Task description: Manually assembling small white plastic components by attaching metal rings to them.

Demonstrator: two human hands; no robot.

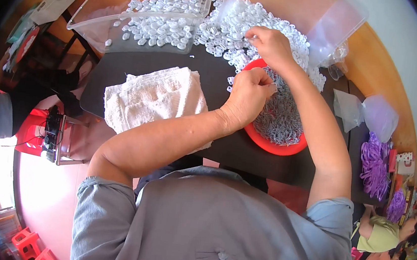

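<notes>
My left hand (pixel 250 98) is closed in a pinch above the left rim of a red bowl (pixel 273 148). What its fingertips hold is too small to make out. Small grey metal pieces, thin like screws or pins (pixel 283 120), fill the bowl. Farther off, my right hand (pixel 273 48) reaches over a heap of small white oval plastic pieces (pixel 251 15). Its thumb and forefinger are pinched together at the heap's edge, and what lies between them is unclear. My right forearm passes over the right side of the bowl.
A folded white towel (pixel 153 96) lies left on the dark table (pixel 124 63). A clear plastic bin (pixel 94 29) holds more white pieces; another clear bin (pixel 326 20) stands behind the heap. Purple strips (pixel 375 165) hang at right. Other people are at both sides.
</notes>
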